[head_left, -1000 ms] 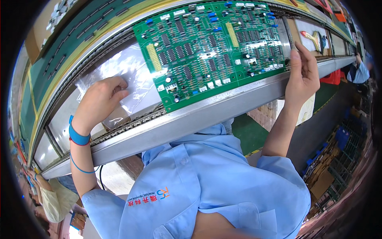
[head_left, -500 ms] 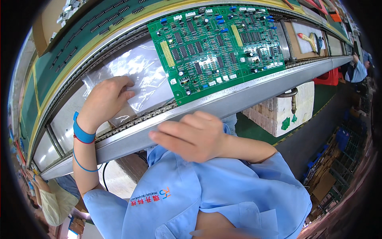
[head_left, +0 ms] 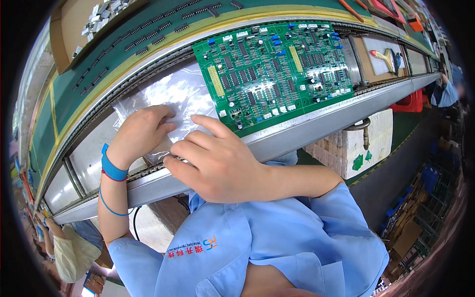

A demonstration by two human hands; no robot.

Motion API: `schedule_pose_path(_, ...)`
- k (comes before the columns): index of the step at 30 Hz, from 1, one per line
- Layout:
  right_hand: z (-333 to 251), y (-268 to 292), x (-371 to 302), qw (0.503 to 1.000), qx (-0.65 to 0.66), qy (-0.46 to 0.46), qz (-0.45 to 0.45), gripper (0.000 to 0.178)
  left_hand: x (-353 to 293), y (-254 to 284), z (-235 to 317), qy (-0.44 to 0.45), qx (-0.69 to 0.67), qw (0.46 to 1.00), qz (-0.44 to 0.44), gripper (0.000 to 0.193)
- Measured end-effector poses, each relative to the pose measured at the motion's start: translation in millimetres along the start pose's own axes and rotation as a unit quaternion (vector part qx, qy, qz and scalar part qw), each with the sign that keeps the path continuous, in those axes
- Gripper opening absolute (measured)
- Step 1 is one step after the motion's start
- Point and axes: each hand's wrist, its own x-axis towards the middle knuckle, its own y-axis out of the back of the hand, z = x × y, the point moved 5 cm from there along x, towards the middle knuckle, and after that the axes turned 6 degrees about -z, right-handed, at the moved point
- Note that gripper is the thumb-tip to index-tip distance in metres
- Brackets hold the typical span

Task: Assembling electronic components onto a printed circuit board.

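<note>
My left hand (head_left: 142, 132), with a blue strap at the wrist, rests over a clear plastic bag (head_left: 185, 94). Its fingers are bent, and a gap shows between fingertips and thumb. Just to its right, my right hand (head_left: 217, 161) reaches over the near rail, fingers apart and index finger stretched over the bag. I see nothing held in either hand. Right of the bag, a green circuit board (head_left: 269, 116) packed with chips, capacitors and connectors spans the two rails. Whatever lies under my fingers is hidden.
The grey front rail (head_left: 297, 136) carries a chain along its inner side. Beyond the far rail, rows of black chips (head_left: 148, 39) lie on a green surface by a cardboard box (head_left: 59, 49). Farther right lies a brush (head_left: 383, 57). Other people stand at both ends.
My right hand has moved up and left from the front rail to the bag, its fingers spreading. My left hand stays over the bag. The view has shifted slightly.
</note>
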Motion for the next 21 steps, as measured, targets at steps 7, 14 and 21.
schedule_pose_path(7,6,-14,17,0.997,-0.004,-0.024,-0.080,0.007,3,1,-1,0.011,-0.018,1.000,-0.014,0.023)
schedule_pose_path(14,15,-14,15,0.987,-0.037,-0.092,-0.130,0.007,3,1,-4,0.008,-0.031,0.999,-0.020,0.023)
schedule_pose_path(21,27,-7,11,0.984,-0.049,-0.125,-0.115,0.015,3,1,-3,0.000,-0.015,1.000,-0.012,0.022)
